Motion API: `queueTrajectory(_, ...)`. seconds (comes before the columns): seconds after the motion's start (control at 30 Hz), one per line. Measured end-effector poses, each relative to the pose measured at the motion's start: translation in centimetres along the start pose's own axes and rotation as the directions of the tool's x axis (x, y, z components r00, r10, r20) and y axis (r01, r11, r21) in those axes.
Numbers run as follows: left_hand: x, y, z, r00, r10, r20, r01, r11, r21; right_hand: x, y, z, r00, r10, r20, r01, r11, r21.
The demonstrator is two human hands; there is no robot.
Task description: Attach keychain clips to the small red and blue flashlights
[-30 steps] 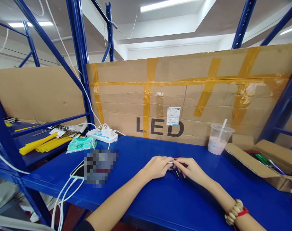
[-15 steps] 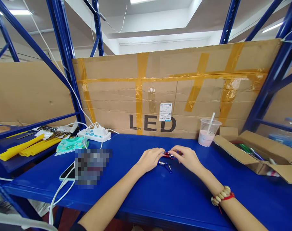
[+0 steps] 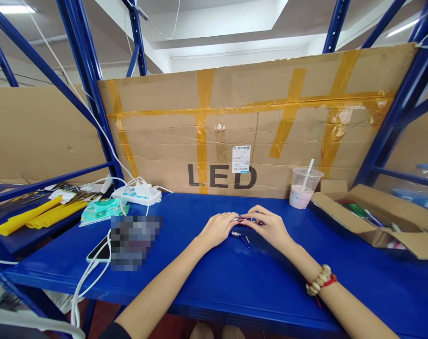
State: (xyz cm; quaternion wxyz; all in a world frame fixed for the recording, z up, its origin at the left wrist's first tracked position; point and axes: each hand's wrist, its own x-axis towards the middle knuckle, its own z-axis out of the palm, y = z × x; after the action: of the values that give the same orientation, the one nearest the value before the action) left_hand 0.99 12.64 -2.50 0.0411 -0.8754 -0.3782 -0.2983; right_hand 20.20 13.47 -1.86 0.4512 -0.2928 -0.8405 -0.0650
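Both my hands rest on the blue table (image 3: 256, 287) near its middle. My left hand (image 3: 219, 228) and my right hand (image 3: 268, 226) pinch the two ends of a small red and silver keychain-like piece (image 3: 245, 219) between their fingertips. A second small piece (image 3: 239, 235), silver with a blue clip, lies on the table just below, between the two hands. A bead bracelet with a red cord sits on my right wrist (image 3: 319, 280).
A taped cardboard wall marked LED (image 3: 235, 132) closes the back. A plastic cup with pink drink (image 3: 302, 189) stands back right beside an open cardboard box of pens (image 3: 372, 219). Left: a phone with white cables (image 3: 99, 249), a power strip (image 3: 138, 193), yellow tubes (image 3: 33, 214).
The camera view has tilted and shifted a little. My hands stay together on the red piece; the blue-clipped piece, hidden under my fingers a second ago, now lies exposed on the table.
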Motion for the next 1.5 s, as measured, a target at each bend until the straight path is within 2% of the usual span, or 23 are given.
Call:
queueTrajectory(0.27, -0.1, 0.0, 0.2, 0.999, 0.027, 0.043, -0.028, 1.000, 0.007, 0.2, 0.2, 0.1, 0.999, -0.047, 0.010, 0.047, 0.999, -0.001)
queueTrajectory(0.6, -0.2, 0.4, -0.2, 0.997, 0.003, 0.074, -0.004, 1.000, 0.014, -0.2, 0.9, 0.2, 0.996, -0.072, 0.051, 0.070, 0.997, 0.039)
queueTrajectory(0.93, -0.2, 0.3, -0.1, 0.994, -0.010, 0.112, 0.002, 0.997, 0.073, -0.5, 1.2, 0.4, 0.988, -0.009, 0.155, 0.003, 0.999, 0.039)
queueTrajectory(1.2, -0.1, 0.0, 0.2, 0.996, -0.017, 0.082, 0.013, 0.999, 0.050, -0.2, 1.2, 0.3, 0.992, -0.039, 0.123, 0.038, 0.999, 0.011)
queueTrajectory(1.5, -0.4, -0.1, -0.2, 0.992, -0.065, 0.112, 0.049, 0.989, 0.141, -0.2, 1.3, 0.8, 0.993, -0.041, 0.106, 0.040, 0.999, 0.014)
